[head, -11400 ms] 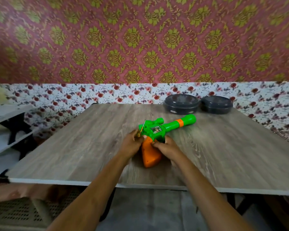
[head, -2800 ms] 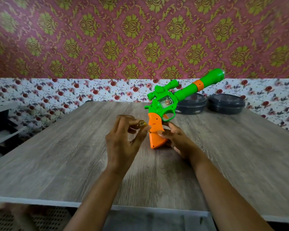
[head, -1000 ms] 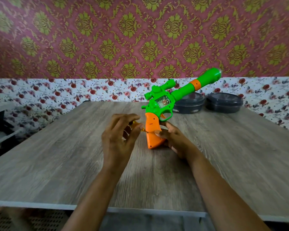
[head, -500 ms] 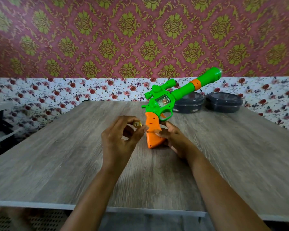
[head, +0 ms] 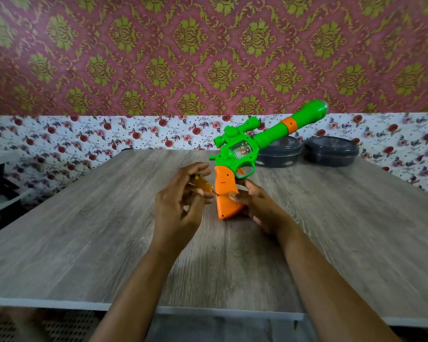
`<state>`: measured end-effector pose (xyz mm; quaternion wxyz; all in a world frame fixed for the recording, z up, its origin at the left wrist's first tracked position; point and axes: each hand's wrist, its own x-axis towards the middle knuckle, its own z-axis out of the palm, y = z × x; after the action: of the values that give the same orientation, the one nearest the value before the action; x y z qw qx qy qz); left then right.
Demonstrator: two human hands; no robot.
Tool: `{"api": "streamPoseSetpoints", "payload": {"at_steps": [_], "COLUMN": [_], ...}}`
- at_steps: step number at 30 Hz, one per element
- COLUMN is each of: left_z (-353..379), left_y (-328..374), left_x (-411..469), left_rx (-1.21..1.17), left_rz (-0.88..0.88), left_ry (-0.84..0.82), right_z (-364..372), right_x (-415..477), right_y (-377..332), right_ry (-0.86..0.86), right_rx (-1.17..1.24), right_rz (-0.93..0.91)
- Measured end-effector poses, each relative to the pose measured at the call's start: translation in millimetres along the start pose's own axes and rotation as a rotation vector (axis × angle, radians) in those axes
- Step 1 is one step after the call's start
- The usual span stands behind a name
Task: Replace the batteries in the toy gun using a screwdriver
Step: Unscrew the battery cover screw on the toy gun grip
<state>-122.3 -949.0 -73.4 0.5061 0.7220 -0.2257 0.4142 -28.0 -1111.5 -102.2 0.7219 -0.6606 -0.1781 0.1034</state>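
The toy gun [head: 235,154] stands on the butt of its orange grip [head: 225,193] on the table [head: 97,230], barrel tilted up to the right. The right hand [head: 260,206] clasps the grip from the right, while the left hand [head: 178,208] pinches a small amber screwdriver [head: 203,185], its tip against the grip's left edge. The grip looks closed and no batteries show, so the swap likely lies ahead, though I cannot tell whether the screw is being loosened or tightened. The table is grey wood-grain, with two dark lidded containers [head: 331,151] at its back, before red-and-gold wallpaper [head: 158,58] over a floral band [head: 59,134].
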Motion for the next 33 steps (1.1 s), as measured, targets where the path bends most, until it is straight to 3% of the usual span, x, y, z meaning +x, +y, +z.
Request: {"api": "streamPoseSetpoints", "payload": {"at_steps": [11,24,33], "left_z": [-1.0,-1.5,-1.0], "left_y": [-3.2,1.2,2.9], "left_x": [0.7,-1.7,-2.2], "left_rx": [0.11,0.14,0.145], "left_rz": [-0.013,0.168,0.112], "left_ry": [0.172,0.058,0.142], "right_z": [-0.4,0.0,-1.4], "right_x": [-0.1,-0.8,2.0], "right_y": [-1.0,-0.6,0.9], "right_ry": [-0.024,0.004,-0.009], "right_rx": [-0.005,-0.028,-0.043], "right_rz": [-0.003,0.007,0.006]}}
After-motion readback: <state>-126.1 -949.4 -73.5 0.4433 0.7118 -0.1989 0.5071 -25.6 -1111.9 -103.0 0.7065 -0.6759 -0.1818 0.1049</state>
